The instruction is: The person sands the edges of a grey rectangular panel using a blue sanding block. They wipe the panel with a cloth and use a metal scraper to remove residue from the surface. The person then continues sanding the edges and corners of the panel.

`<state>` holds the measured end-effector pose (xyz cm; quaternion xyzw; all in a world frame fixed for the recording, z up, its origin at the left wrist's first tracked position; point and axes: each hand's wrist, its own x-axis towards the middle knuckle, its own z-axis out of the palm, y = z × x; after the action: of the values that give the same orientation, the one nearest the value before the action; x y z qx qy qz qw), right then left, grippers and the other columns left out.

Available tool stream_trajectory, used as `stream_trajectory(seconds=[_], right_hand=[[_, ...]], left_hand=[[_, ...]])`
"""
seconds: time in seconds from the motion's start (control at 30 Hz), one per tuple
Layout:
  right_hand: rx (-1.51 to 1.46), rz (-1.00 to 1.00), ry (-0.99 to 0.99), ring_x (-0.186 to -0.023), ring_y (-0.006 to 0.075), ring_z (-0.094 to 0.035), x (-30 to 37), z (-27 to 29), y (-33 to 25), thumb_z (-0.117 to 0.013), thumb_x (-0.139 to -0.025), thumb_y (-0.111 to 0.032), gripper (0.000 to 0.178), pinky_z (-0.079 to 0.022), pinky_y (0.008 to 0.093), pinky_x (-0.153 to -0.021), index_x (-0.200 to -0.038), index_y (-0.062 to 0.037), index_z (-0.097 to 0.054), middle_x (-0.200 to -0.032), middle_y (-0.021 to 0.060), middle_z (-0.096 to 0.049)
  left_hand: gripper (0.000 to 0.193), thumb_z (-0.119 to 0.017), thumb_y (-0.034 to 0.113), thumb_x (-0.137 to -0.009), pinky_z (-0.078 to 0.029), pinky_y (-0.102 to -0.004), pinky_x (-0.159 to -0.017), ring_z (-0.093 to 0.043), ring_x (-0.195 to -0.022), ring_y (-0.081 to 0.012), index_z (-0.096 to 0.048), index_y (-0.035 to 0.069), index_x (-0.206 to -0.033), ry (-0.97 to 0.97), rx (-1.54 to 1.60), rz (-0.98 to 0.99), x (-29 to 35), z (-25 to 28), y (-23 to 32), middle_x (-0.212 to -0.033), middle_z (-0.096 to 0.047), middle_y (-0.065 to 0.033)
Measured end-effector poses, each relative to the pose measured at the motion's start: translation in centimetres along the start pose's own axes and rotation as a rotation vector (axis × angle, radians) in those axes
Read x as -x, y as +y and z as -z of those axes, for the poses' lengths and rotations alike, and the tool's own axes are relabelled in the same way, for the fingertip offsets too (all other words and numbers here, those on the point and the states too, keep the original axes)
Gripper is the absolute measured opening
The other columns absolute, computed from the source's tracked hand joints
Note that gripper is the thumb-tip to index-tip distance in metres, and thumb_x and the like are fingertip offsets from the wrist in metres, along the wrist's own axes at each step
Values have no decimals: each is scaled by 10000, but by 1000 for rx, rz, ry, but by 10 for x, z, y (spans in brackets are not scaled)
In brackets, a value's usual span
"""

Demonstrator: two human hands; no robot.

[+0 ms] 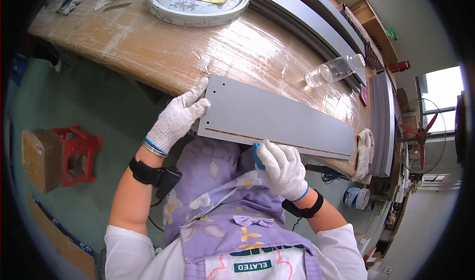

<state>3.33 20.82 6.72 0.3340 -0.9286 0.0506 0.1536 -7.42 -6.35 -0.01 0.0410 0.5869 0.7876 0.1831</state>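
A long grey panel (277, 112) with small holes at its left end and a brown groove along its near side lies at the table's front edge. My left hand (178, 114), in a white knit glove, grips the panel's left end, with the fingertips at its edge. My right hand (283, 168), gloved the same way, is closed on a blue block (258, 156) at the panel's near edge. The glove covers most of the block, so its full shape is hidden.
On the film-covered table (198, 57) are a round lid (198, 16), a clear bottle (331, 72), stacked grey panels (307, 17) and a cloth (364, 153). A red stool (81, 153), a cardboard box (42, 161) and a white bucket (356, 198) stand below. A fan (420, 135) is at the right.
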Motion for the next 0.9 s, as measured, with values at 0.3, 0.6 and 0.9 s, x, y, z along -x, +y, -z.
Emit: stream_trajectory(seconds=[0.3, 0.6, 0.9], right_hand=[[-127, -126, 118, -983, 291, -625, 9, -10, -2, -738, -694, -155, 608, -493, 413, -868, -1269, -54, -567, -1202, 133, -629], [12, -332, 221, -935, 281, -627, 109, 17, 64, -730, -682, -83, 551, -500, 402, -810, -1213, -53, -584, -1152, 129, -647], [-302, -1243, 752, -903, 266, -605, 231, 44, 124, -685, -865, -38, 433, -504, 399, -833, -1273, -7, -540, -1100, 115, -636]], left_hand=[[607, -598, 129, -990, -363, -273, -1114, -451, -1347, -139, -334, 4, -1522, 56, -18, 43, -1, -6, 1, -1517, -449, -84], [582, -567, 111, -997, -445, -289, -1046, -535, -1238, -131, -348, 66, -1534, 103, -36, 25, 2, -14, 3, -1473, -496, -65], [506, -555, 75, -987, -433, -370, -1076, -516, -1288, -220, -451, 98, -1481, 368, -926, -190, 16, 12, 0, -1390, -560, -91]])
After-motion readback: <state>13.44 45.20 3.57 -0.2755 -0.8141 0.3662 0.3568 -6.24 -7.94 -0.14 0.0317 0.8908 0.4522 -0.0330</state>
